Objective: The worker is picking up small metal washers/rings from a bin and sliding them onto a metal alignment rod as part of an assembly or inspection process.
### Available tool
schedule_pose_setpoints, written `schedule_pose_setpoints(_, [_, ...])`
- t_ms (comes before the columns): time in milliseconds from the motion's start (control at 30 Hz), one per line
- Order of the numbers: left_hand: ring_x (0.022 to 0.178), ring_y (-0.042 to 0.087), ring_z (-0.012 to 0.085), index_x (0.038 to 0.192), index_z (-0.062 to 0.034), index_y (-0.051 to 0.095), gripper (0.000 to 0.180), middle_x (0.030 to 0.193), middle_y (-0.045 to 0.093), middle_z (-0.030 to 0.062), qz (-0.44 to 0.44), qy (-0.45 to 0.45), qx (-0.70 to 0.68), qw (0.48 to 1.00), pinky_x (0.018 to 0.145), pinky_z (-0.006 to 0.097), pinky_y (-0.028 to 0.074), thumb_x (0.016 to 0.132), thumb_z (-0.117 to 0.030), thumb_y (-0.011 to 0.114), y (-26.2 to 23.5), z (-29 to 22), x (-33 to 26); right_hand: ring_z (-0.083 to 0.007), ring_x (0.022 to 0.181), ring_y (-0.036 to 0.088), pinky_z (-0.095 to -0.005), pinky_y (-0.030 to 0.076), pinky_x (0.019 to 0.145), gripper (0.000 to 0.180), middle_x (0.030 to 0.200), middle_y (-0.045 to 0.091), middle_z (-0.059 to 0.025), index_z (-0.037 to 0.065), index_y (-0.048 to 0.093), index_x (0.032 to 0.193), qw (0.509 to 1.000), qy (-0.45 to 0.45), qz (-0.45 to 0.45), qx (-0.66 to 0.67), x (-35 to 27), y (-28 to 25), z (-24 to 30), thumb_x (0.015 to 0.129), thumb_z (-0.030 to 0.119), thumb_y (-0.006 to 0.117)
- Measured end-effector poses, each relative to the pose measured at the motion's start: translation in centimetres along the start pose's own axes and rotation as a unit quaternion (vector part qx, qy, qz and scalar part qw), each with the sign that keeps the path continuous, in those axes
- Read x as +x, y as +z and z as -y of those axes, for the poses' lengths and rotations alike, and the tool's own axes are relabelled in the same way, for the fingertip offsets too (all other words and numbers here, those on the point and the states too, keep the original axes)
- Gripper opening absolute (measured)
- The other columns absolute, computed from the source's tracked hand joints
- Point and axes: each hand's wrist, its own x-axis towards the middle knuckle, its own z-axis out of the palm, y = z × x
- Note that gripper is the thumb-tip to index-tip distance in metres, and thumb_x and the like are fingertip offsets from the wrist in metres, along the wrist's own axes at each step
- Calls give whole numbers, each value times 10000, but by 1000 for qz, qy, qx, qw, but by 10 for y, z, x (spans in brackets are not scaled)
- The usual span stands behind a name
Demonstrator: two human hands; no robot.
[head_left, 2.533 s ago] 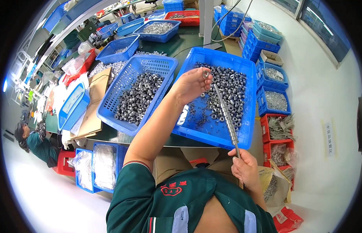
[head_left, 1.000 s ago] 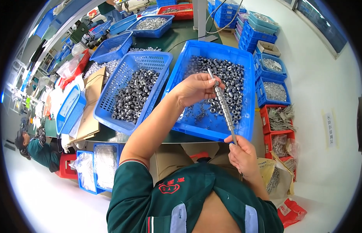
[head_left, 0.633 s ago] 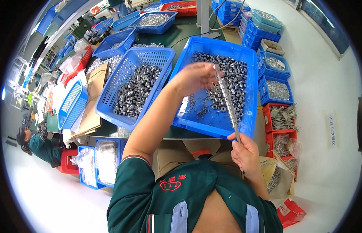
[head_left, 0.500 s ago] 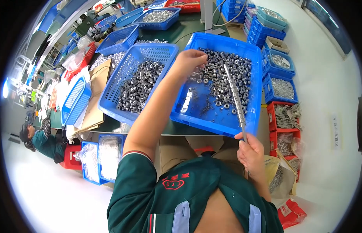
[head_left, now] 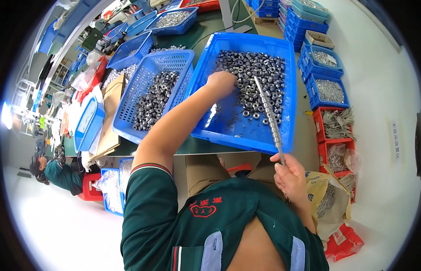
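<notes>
The left hand (head_left: 222, 83) reaches forward into a blue tray (head_left: 289, 67) on the desk (head_left: 206, 29), fingers curled down on the heap of small metal rings (head_left: 260, 72); whether it grips one cannot be told. The right hand (head_left: 289, 176), near the body, is closed around the lower end of a thin rod (head_left: 267, 113) strung with rings, which slants up over the tray. Left of the left hand stands a blue mesh basket (head_left: 174, 58) with more rings.

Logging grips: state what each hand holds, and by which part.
Right hand grips the ring-loaded rod by its bare lower end. Left hand is down among the metal rings; any hold cannot be told.
</notes>
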Motion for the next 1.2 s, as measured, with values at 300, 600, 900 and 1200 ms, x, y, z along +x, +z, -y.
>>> schedule_pose_setpoints(300, [819,627,344,852,-78,629,126,829,639,152,11,57,77,995,674,441,511,746,-113,570,3,-14,-9,-3,433,308,-163,244,391,204,587,377,63,3,485,1100,999,4,31,13,3,-7,-2,928,110,466])
schedule_pose_setpoints(600, [867,650,279,997,20,616,224,985,636,187,36,-49,-413,909,772,348,527,797,-81,604,-29,2,-9,-9,418,268,-171,243,366,195,563,323,60,-24,484,1057,1000,-2,11,-4,2,1,2,908,102,476])
schedule_pose_setpoints(900, [769,630,218,973,-47,547,162,922,639,118,47,-127,-887,442,673,339,531,873,-167,589,-49,-2,-38,-6,427,314,-166,263,383,197,601,380,48,-15,473,1074,999,12,41,-6,2,4,3,920,108,470])
schedule_pose_setpoints(1200, [838,614,247,973,-86,512,166,1013,622,163,25,-88,-905,416,748,375,503,880,-201,588,-52,-16,-47,-11,427,319,-169,271,382,198,601,380,45,-15,472,1080,998,15,50,-24,6,14,7,920,101,466])
